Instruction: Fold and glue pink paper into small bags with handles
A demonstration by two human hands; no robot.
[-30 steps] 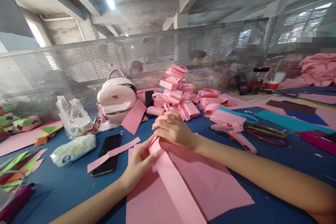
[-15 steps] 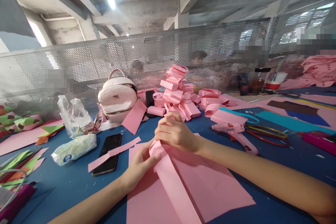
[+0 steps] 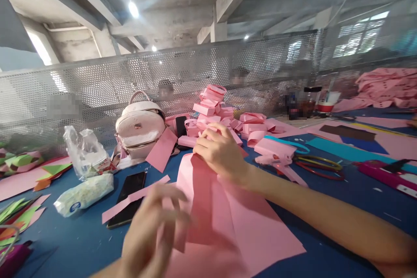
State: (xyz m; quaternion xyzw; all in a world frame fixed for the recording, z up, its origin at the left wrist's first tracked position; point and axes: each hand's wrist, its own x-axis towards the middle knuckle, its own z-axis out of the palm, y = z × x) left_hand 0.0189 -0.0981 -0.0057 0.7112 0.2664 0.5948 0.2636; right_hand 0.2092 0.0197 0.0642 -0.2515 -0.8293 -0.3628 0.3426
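My right hand [image 3: 223,154] is closed over the far end of a folded pink paper strip [image 3: 202,204], its fingers curled around the top edge. The strip's near part stands bent up off the pink paper sheets [image 3: 260,226] beneath it. To the left of the strip, my left hand [image 3: 148,226] is in the air, blurred by motion, fingers bent and apart with nothing visible in them. Just beyond my right hand rises a pile of folded pink paper pieces [image 3: 211,108]. A pink glue gun [image 3: 276,163] lies right of my right hand.
A phone [image 3: 128,191] lies on the blue table under a narrow pink strip. Behind it are a tissue pack [image 3: 83,193], a plastic bag [image 3: 86,152] and a white backpack [image 3: 140,126]. Red and yellow handles [image 3: 321,167] lie at the right. A perforated metal screen [image 3: 189,69] stands behind.
My left hand has let go of the folded strip and moved toward me and left. The strip now bends up and opens wider under my right hand. The view has shifted slightly right.
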